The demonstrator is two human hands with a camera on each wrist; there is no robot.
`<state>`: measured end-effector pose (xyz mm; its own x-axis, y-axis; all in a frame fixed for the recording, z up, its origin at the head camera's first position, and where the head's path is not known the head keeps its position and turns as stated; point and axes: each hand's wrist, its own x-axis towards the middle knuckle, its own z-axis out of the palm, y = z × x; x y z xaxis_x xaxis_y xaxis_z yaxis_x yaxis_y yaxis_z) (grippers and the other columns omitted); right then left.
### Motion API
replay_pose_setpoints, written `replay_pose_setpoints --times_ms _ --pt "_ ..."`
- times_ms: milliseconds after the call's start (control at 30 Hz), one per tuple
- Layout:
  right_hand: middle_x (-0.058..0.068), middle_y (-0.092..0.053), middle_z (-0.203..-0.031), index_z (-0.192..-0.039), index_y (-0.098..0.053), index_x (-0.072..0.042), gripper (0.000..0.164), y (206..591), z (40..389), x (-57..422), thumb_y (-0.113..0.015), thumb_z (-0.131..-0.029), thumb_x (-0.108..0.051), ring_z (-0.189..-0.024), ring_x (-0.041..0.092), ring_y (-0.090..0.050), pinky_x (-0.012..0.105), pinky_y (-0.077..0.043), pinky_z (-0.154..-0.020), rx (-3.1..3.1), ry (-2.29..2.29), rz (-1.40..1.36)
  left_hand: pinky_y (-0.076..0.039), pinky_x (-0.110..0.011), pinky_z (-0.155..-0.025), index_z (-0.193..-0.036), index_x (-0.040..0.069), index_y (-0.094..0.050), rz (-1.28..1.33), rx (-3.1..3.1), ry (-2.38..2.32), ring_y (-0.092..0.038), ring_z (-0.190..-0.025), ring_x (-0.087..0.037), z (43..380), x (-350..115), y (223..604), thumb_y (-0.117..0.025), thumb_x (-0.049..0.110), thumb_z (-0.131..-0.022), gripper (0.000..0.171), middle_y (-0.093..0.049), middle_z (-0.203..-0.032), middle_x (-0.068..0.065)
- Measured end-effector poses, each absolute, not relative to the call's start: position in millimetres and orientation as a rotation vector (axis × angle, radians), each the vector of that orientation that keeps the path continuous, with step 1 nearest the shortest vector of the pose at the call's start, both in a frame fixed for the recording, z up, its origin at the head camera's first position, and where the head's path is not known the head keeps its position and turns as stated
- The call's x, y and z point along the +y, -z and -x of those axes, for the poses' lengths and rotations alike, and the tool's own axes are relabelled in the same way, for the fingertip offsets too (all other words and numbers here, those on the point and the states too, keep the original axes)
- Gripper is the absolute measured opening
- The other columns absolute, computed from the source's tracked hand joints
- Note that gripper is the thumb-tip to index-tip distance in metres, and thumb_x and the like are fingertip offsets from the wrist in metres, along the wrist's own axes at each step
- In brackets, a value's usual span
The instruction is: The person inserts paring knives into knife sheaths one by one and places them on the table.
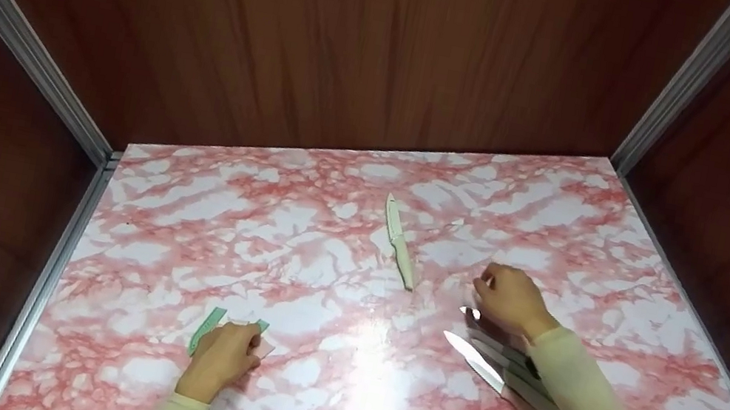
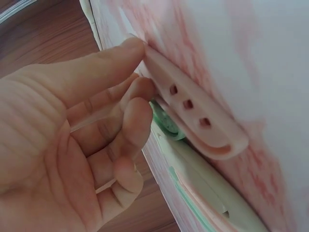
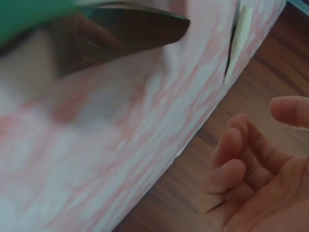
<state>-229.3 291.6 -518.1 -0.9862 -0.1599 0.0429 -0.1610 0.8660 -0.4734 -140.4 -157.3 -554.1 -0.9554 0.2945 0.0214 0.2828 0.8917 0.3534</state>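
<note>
My left hand (image 1: 224, 354) pinches the end of a pink plastic piece (image 2: 193, 104) with three square holes and a slotted rounded end. Under it lie a green plastic piece (image 2: 166, 123) and a long cream piece (image 2: 207, 176) with pink and green edges below. In the head view, green ends (image 1: 209, 324) stick out beside that hand. My right hand (image 1: 510, 298), fingers loosely bent, hovers above several knives and holds nothing. One knife has a shiny blade (image 1: 476, 364); a green-handled one (image 3: 29, 19) looms close in the right wrist view. Sleeve and forearm partly hide the handles.
A cream-handled knife (image 1: 399, 241) lies by itself mid-table, tip toward the back. The pink-and-white marbled table (image 1: 175, 262) is enclosed by dark wood panels (image 1: 334, 42) at the back and both sides, with metal frame strips (image 1: 687, 81) in the corners.
</note>
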Motion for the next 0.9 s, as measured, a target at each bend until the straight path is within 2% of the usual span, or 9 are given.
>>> replay_pose_setpoints --times_ms 167,367,567,733,900 --pt "-0.002 -0.057 -0.067 -0.085 -0.064 -0.009 0.015 523 210 310 -0.058 -0.091 -0.02 -0.058 0.015 -0.051 0.035 -0.042 -0.058 -3.001 -0.813 -0.306 -0.036 -0.032 -0.049 -0.078 0.012 -0.057 -0.41 3.015 -0.54 -0.043 -0.055 -0.013 142 -160 553 -0.082 0.013 -0.071 0.026 -0.047 -0.062 0.006" --pt "-0.009 -0.055 -0.061 -0.077 -0.066 -0.012 0.013 532 177 335 -0.065 -0.088 -0.017 -0.055 0.01 -0.048 0.029 -0.041 -0.055 -3.018 -0.837 -0.443 -0.037 -0.034 -0.049 -0.075 0.011 -0.056 -0.359 2.967 -0.543 -0.046 -0.056 -0.015 144 -158 552 -0.081 0.015 -0.072 0.025 -0.052 -0.066 0.003" --pt "-0.014 -0.058 -0.067 -0.072 -0.068 -0.016 0.012 542 149 347 -0.07 -0.081 -0.009 -0.06 0.005 -0.05 0.026 -0.044 -0.057 -3.057 -0.785 -0.661 -0.038 -0.036 -0.049 -0.071 0.012 -0.054 -0.324 2.965 -0.511 -0.048 -0.057 -0.016 144 -159 552 -0.079 0.017 -0.072 0.026 -0.054 -0.067 0.001" --pt "-0.013 -0.059 -0.072 -0.076 -0.069 -0.017 0.006 544 133 348 -0.071 -0.08 -0.013 -0.067 0.006 -0.052 0.031 -0.045 -0.063 -3.19 -0.715 -0.585 -0.04 -0.036 -0.05 -0.071 0.011 -0.055 -0.311 2.944 -0.502 -0.048 -0.057 -0.016 144 -159 552 -0.079 0.021 -0.073 0.026 -0.054 -0.066 0.0" --pt "-0.013 -0.054 -0.068 -0.073 -0.067 -0.02 0.01 543 127 344 -0.072 -0.08 -0.015 -0.063 0.008 -0.046 0.03 -0.039 -0.06 -3.207 -0.656 -0.559 -0.04 -0.035 -0.053 -0.072 0.01 -0.054 -0.302 2.91 -0.531 -0.046 -0.058 -0.016 142 -160 552 -0.079 0.024 -0.075 0.029 -0.051 -0.065 0.0"
